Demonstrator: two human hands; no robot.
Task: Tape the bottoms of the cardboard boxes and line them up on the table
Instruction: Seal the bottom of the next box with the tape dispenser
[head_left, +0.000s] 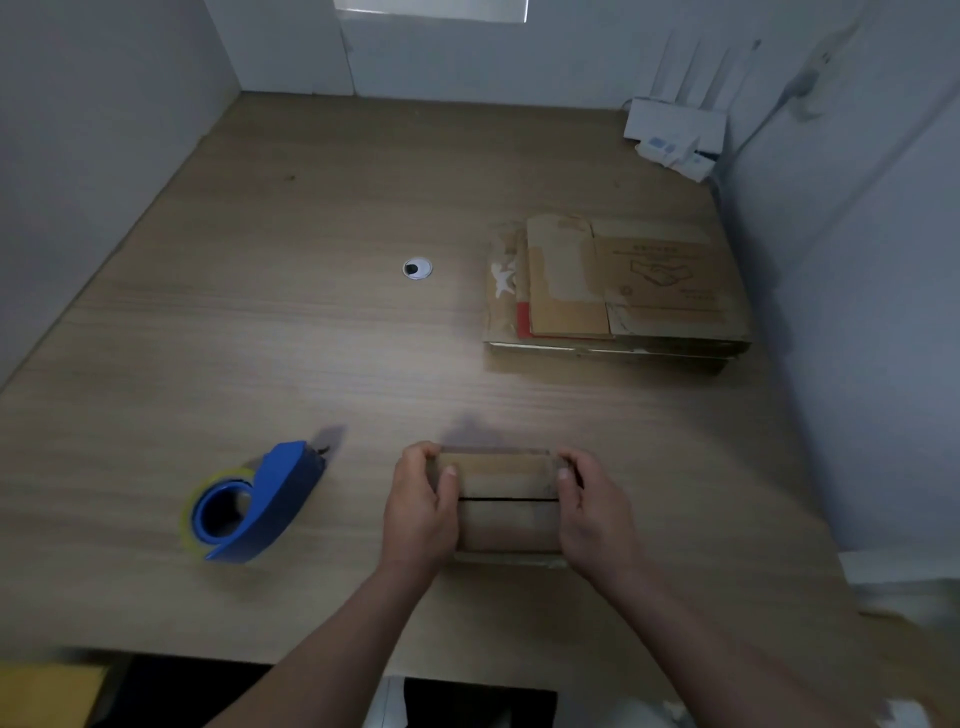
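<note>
Head view: your left hand and right hand grip the cardboard box by its ends, near the desk front edge. Tape dispenser just left; flattened boxes toward the back-right corner.

No text can be read: the top flattened cardboard box, right of the cable hole, bears printed lines and a drawing, all too blurred.

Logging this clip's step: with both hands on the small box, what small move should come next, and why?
Probably the left hand lets go and reaches for the tape dispenser: the box seam looks untaped, and the right hand can steady it.
</note>
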